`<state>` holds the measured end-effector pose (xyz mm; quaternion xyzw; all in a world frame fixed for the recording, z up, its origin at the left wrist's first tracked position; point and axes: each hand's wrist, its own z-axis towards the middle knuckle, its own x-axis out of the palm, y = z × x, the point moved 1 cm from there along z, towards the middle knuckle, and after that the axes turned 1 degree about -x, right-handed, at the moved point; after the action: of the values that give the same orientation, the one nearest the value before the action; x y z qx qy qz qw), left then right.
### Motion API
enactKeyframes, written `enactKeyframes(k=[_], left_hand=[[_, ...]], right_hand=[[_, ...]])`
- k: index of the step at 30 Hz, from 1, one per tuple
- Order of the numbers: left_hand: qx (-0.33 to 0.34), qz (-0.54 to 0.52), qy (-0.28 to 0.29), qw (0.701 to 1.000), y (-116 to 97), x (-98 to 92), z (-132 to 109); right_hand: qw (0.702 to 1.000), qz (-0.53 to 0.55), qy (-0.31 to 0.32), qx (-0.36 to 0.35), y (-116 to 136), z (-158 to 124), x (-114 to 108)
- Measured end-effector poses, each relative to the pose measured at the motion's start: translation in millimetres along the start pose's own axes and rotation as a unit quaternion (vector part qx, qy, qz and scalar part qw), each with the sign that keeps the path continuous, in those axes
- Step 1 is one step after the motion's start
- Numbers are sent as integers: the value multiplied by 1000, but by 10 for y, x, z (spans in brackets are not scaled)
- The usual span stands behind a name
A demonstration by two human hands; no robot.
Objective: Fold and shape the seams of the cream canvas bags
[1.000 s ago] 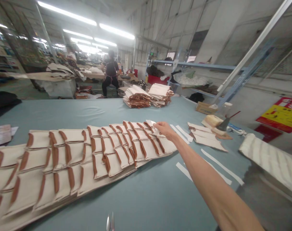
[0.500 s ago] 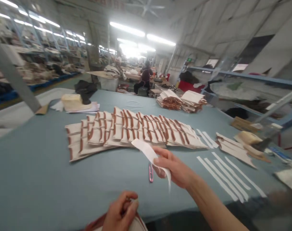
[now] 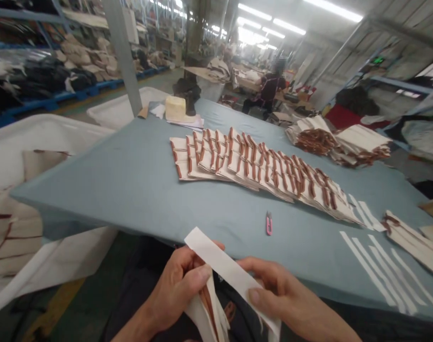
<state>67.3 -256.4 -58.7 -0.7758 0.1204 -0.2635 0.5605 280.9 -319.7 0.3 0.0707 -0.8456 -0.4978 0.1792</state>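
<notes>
My left hand (image 3: 182, 280) is closed on a cream fabric piece with brown edging (image 3: 205, 308), held at the table's front edge. Between thumb and fingers, my right hand (image 3: 273, 289) grips a white strip (image 3: 223, 263). The strip's far end reaches over the fingers of my left hand; whether it touches the fabric I cannot tell. Pink thread snips (image 3: 269, 224) lie on the blue-green tabletop (image 3: 130, 175), just beyond my right hand. Behind them spreads an overlapping row of cream fabric pieces with brown edging (image 3: 252, 161).
More white strips (image 3: 376, 270) lie at the right. Folded fabric stacks (image 3: 316, 135) stand at the back right, a yellow block (image 3: 175, 108) at the back left. White bins (image 3: 52, 128) with fabric sit left of the table beside a metal post (image 3: 123, 57). A person (image 3: 268, 90) sits farther back.
My view has swung left and down. My right hand has brought the white strip back to my left hand. The left hand has lifted the fabric piece more into view.
</notes>
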Motion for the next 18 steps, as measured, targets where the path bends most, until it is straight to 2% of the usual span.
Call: enactKeyframes(k=[4, 8, 10, 12, 14, 16, 18], left_hand=[[46, 61, -69, 995, -96, -8, -79], [58, 90, -94, 990, -96, -24, -114], [52, 103, -93, 989, -84, -23, -142], [58, 115, -82, 988, -98, -1, -169], [76, 126, -67, 987, -136, 39, -184], [94, 140, -56, 984, -175, 84, -189], [105, 161, -50, 980, -193, 126, -191]], right_hand=[[999, -44, -26, 10, -112, 9, 116], [994, -100, -46, 14, -234, 1, 130], [981, -150, -119, -15, -263, -10, 81], [948, -205, -233, -66, -251, -14, 30], [914, -231, -310, -119, -209, 4, 26], [906, -224, -320, -164, -156, 57, 88], [914, -200, -295, -195, -114, 137, 195]])
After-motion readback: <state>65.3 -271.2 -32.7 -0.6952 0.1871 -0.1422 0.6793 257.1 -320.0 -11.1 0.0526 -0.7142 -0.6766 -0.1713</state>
